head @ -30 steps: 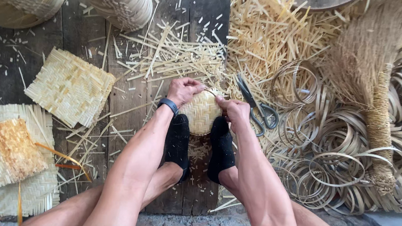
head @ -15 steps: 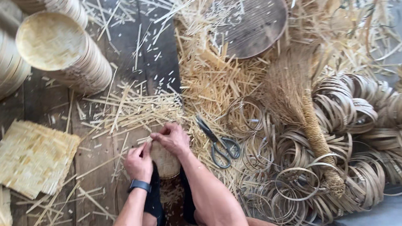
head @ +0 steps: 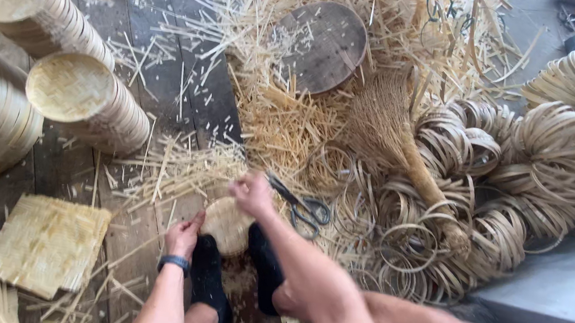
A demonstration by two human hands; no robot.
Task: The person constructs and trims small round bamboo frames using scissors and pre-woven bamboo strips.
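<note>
i've got the small woven basket (head: 226,225) wedged between my dark-socked feet (head: 207,281) on the plank floor (head: 168,78), left hand (head: 183,237) gripping its rim, right hand (head: 252,193) fisted above, steadying it.

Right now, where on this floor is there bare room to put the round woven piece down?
Barest are the dark planks between the basket stacks and the straw pile, though scattered with slivers. The grey slab at right looks bare too. Crowded: bamboo rings, broom, scissors beside the right hand.
</note>
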